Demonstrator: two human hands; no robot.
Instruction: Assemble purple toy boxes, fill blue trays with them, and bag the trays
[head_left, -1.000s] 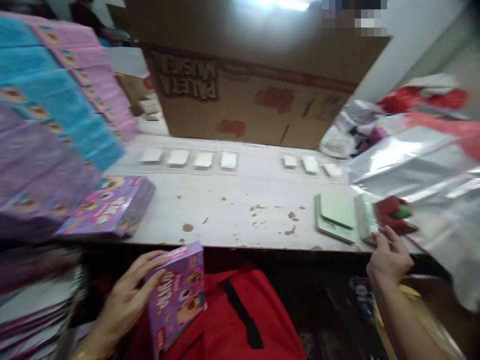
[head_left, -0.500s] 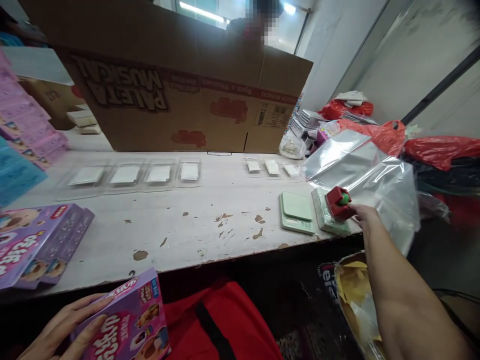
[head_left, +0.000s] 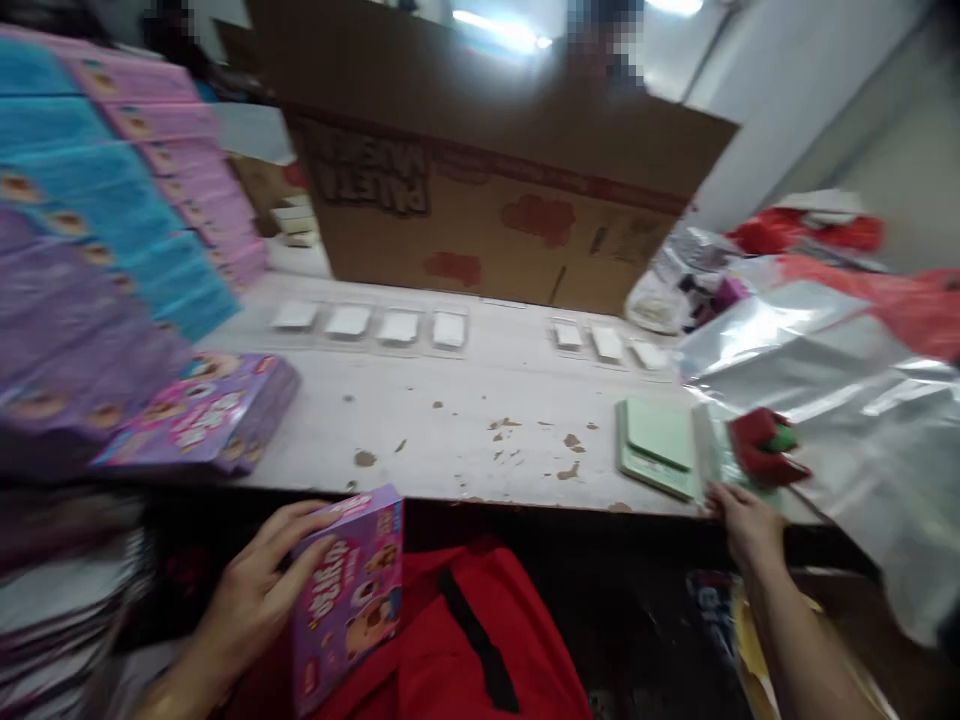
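My left hand [head_left: 251,590] is closed round a purple toy box [head_left: 347,595], holding it upright below the table's front edge, over a red bag [head_left: 480,650]. My right hand [head_left: 742,520] reaches to the table's right front corner, with its fingers against the edge of a pale green pack [head_left: 716,460]. A red block with a green knob [head_left: 765,445] rests on that pack. I cannot make out whether those fingers grip anything. Another pale green pack [head_left: 656,448] lies just left of it.
A large brown carton [head_left: 487,190] stands at the back of the worn white table [head_left: 450,420]. Small white trays [head_left: 397,325] lie in a row before it. Purple, pink and blue boxes [head_left: 112,260] are stacked at left. Clear plastic bags [head_left: 840,380] pile up at right.
The view has swung back to the left and blurred. My right hand has drawn back from the red block to the pack's near edge. My left hand still holds the purple box.
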